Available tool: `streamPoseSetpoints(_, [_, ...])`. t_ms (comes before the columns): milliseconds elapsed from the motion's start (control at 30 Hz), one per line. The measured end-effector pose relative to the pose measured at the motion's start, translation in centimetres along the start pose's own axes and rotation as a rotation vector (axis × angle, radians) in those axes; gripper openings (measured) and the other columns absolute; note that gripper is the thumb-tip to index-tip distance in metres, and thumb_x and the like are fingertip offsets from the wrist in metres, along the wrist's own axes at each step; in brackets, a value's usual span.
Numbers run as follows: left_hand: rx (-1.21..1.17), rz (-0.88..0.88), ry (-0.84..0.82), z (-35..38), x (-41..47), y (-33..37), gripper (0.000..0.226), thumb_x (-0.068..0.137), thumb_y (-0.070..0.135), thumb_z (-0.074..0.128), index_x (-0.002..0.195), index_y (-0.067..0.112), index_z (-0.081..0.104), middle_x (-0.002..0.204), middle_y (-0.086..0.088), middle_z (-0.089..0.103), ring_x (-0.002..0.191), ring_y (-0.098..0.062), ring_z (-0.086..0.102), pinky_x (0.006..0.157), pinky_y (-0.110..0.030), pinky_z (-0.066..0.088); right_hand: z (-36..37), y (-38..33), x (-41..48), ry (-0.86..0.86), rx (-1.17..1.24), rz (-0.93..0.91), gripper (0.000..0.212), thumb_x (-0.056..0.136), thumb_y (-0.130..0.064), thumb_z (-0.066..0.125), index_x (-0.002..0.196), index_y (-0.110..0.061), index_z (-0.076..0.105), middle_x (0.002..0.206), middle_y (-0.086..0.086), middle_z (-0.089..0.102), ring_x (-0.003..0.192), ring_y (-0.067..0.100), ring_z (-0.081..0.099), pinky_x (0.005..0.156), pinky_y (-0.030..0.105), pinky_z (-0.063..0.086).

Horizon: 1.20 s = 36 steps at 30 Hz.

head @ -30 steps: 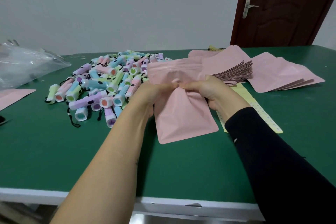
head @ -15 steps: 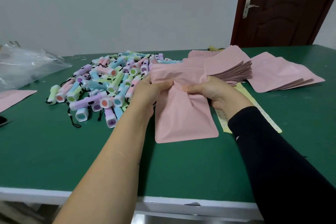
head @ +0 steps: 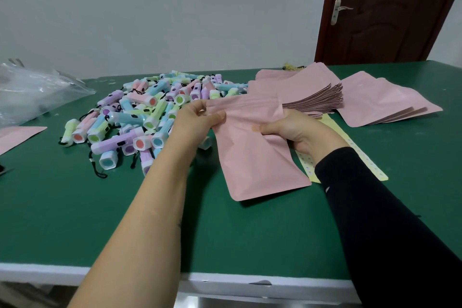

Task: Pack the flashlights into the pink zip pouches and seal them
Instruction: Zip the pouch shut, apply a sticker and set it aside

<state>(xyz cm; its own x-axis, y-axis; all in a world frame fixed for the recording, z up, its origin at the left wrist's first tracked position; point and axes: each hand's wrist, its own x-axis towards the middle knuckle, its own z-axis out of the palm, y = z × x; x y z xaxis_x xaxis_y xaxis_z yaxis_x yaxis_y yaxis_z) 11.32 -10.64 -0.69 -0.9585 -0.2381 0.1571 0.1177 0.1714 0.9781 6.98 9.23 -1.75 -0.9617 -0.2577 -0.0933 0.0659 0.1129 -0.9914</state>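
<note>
Pink pouch (head: 255, 157) hangs over the green table (head: 75, 220), its top edge pinched by the left hand (head: 197, 125) and the right hand (head: 295, 132) (thumbs on the front); bare green lies between its lower edge and the table's white near rim. Flashlights (head: 150, 112) are heaped just left, spare pouches (head: 312, 101) fanned behind, a brown door (head: 387, 7) beyond.

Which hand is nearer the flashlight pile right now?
Left. The left hand grips the pink pouch at the edge of the flashlight pile; the right hand grips the pouch's other side, farther off.
</note>
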Motion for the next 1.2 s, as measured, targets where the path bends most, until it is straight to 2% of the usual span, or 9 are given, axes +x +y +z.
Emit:
streamPoseSetpoints(67, [0.081, 0.078, 0.048, 0.23, 0.06, -0.01, 0.017, 0.086, 0.007, 0.072, 0.081, 0.021, 0.064, 0.071, 0.009, 0.069, 0.063, -0.005, 0.063, 0.055, -0.015, 0.048, 0.25, 0.01, 0.04, 0.013, -0.019, 0.000, 0.040, 0.071, -0.001, 0.081, 0.110, -0.006, 0.070, 0.104, 0.011, 0.074, 0.100, 0.031, 0.069, 0.094, 0.048, 0.053])
streamPoseSetpoints(167, [0.355, 0.175, 0.123, 0.47, 0.19, -0.19, 0.016, 0.085, 0.012, 0.072, 0.093, 0.021, 0.062, 0.080, 0.004, 0.063, 0.074, -0.014, 0.058, 0.074, -0.030, 0.050, 0.28, 0.09, 0.10, 0.049, -0.064, -0.012, 0.036, 0.070, -0.003, 0.083, 0.104, -0.007, 0.071, 0.100, 0.010, 0.074, 0.097, 0.030, 0.070, 0.090, 0.045, 0.055])
streamPoseSetpoints(267, [0.584, 0.225, 0.147, 0.42, 0.20, -0.33, 0.019, 0.085, 0.017, 0.069, 0.102, 0.024, 0.065, 0.091, 0.004, 0.066, 0.087, -0.019, 0.062, 0.079, -0.038, 0.053, 0.11, 0.18, 0.23, 0.093, -0.133, -0.011, 0.038, 0.068, -0.008, 0.086, 0.103, -0.009, 0.071, 0.096, 0.008, 0.075, 0.091, 0.027, 0.071, 0.086, 0.040, 0.057])
streamPoseSetpoints(433, [0.667, 0.213, 0.111, 0.19, 0.24, -0.63, 0.025, 0.089, 0.022, 0.068, 0.114, 0.023, 0.067, 0.095, 0.011, 0.064, 0.095, -0.020, 0.063, 0.088, -0.042, 0.053, -0.22, 0.46, 0.38, 0.150, -0.203, -0.020, 0.021, 0.070, -0.009, 0.085, 0.086, -0.013, 0.072, 0.078, 0.000, 0.073, 0.074, 0.021, 0.069, 0.069, 0.027, 0.056])
streamPoseSetpoints(600, [0.732, 0.240, 0.124, 0.28, 0.04, -0.40, 0.019, 0.090, 0.021, 0.067, 0.109, 0.022, 0.069, 0.101, 0.005, 0.069, 0.097, -0.022, 0.062, 0.083, -0.042, 0.053, -0.26, 0.40, 0.36, 0.172, -0.239, 0.015, 0.035, 0.071, -0.012, 0.084, 0.102, -0.007, 0.070, 0.094, 0.010, 0.074, 0.086, 0.027, 0.070, 0.083, 0.039, 0.057])
streamPoseSetpoints(767, [0.746, 0.215, 0.187, 0.26, -0.05, -0.11, 0.023, 0.089, 0.022, 0.065, 0.111, 0.026, 0.069, 0.103, 0.005, 0.069, 0.101, -0.022, 0.061, 0.084, -0.041, 0.052, 0.31, 0.12, 0.28, 0.125, -0.226, -0.017, 0.019, 0.072, -0.008, 0.083, 0.087, -0.013, 0.072, 0.074, -0.004, 0.072, 0.067, 0.014, 0.066, 0.055, 0.019, 0.051])
streamPoseSetpoints(900, [0.769, 0.184, 0.108, 0.13, 0.14, -0.74, 0.017, 0.088, 0.020, 0.066, 0.105, 0.019, 0.068, 0.099, 0.000, 0.069, 0.094, -0.027, 0.061, 0.084, -0.043, 0.053, 0.34, 0.17, 0.13, 0.138, -0.317, -0.003, 0.026, 0.071, -0.014, 0.084, 0.093, -0.010, 0.072, 0.087, 0.003, 0.072, 0.078, 0.021, 0.066, 0.073, 0.029, 0.053])
streamPoseSetpoints(1067, [0.796, 0.172, 0.059, 0.25, 0.28, -0.62, 0.013, 0.090, 0.029, 0.067, 0.084, 0.021, 0.059, 0.075, 0.005, 0.058, 0.087, -0.029, 0.059, 0.078, -0.039, 0.051, 0.22, 0.18, 0.17, 0.139, -0.316, -0.011, 0.026, 0.071, -0.014, 0.084, 0.093, -0.009, 0.071, 0.085, 0.003, 0.071, 0.075, 0.020, 0.065, 0.065, 0.026, 0.050])
streamPoseSetpoints(1200, [0.793, 0.158, 0.095, 0.31, 0.10, -0.22, 0.011, 0.090, 0.028, 0.066, 0.091, 0.018, 0.064, 0.095, 0.002, 0.068, 0.089, -0.028, 0.063, 0.084, -0.043, 0.052, 0.47, 0.14, 0.25, 0.124, -0.285, -0.019, 0.023, 0.071, -0.011, 0.083, 0.092, -0.010, 0.073, 0.091, 0.006, 0.073, 0.081, 0.024, 0.067, 0.079, 0.033, 0.053])
